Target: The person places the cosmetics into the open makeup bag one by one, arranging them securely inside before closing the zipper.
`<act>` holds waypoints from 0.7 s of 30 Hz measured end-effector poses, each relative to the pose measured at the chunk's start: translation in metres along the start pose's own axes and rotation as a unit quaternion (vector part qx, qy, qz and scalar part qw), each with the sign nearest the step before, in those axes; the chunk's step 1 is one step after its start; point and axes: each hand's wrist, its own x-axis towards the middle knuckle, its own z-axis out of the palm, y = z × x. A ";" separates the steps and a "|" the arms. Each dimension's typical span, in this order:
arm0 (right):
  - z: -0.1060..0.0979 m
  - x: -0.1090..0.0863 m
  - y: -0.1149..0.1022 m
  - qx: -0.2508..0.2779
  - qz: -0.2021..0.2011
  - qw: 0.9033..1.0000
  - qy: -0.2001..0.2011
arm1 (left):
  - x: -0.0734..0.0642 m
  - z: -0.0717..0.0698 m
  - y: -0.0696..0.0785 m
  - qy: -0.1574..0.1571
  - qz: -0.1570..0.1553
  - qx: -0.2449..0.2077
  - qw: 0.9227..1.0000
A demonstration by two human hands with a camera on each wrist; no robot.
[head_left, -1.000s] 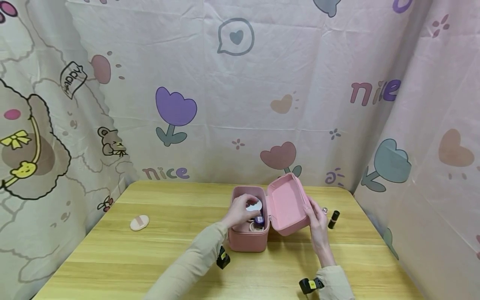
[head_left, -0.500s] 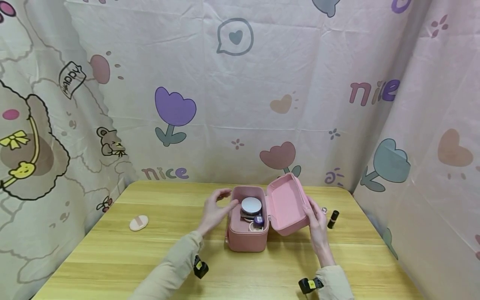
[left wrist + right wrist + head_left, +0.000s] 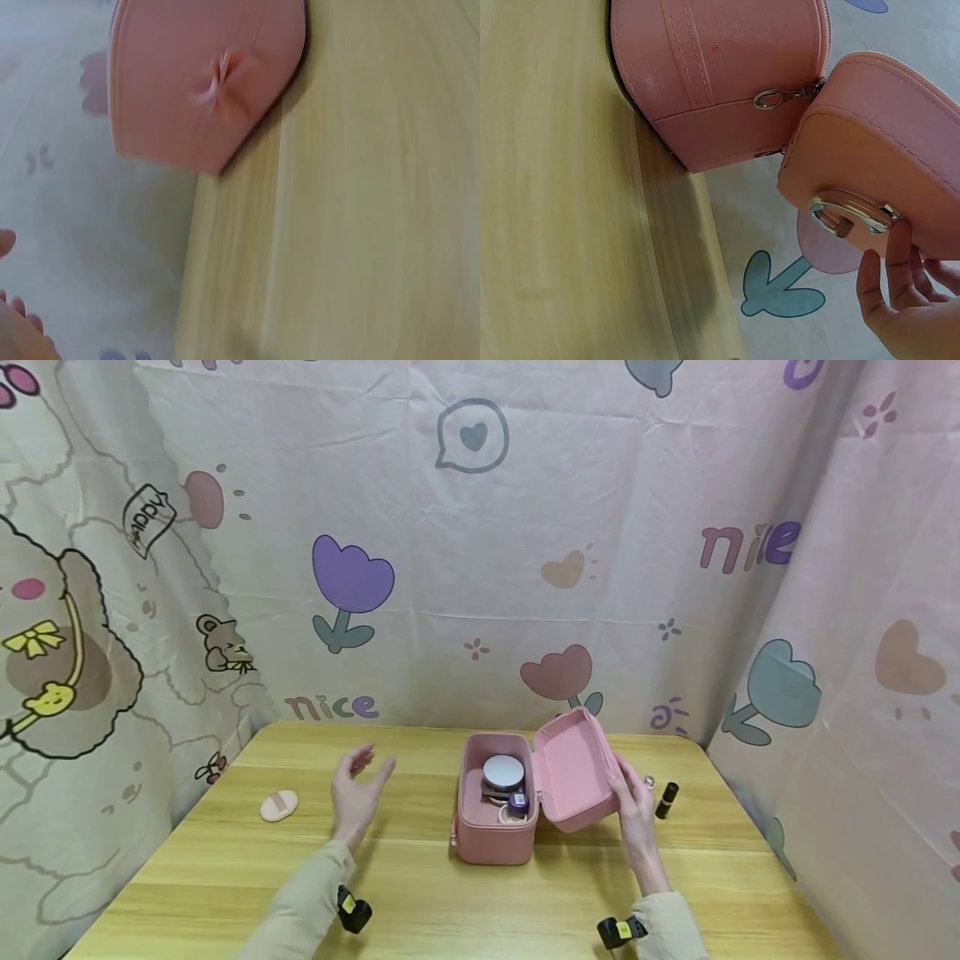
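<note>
A pink makeup case (image 3: 497, 843) stands on the table with its lid (image 3: 577, 768) swung out to the right. Inside are a round compact (image 3: 503, 772) with a pale top and a small purple-capped jar (image 3: 517, 803), among other items partly hidden. My right hand (image 3: 634, 797) holds the lid by its outer edge, the fingers beside the metal-ended handle (image 3: 851, 210) in the right wrist view. Over the table left of the case, my left hand (image 3: 357, 795) is empty, thumb and fingers spread apart. Only some of its fingertips (image 3: 16, 306) show in the left wrist view.
A pale oval powder puff (image 3: 279, 806) lies on the left side of the wooden table (image 3: 405, 910). Right of the lid is a black lipstick-like tube (image 3: 667, 800). Printed curtains (image 3: 450, 568) hang behind the table and along both sides.
My left hand has come out of the case and moved left, away from the compact, which stays inside. The right hand and lid have stayed in place.
</note>
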 end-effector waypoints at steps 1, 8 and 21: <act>0.000 0.000 0.000 0.000 0.000 1.000 0.000 | 0.002 -0.005 -0.002 0.013 -0.010 0.004 1.000; 0.000 0.000 0.000 -0.003 0.002 1.000 -0.001 | 0.016 -0.038 -0.017 0.112 -0.069 0.004 0.991; 0.000 0.001 0.000 -0.004 0.000 1.000 -0.001 | 0.030 -0.070 -0.037 0.207 -0.157 -0.006 0.966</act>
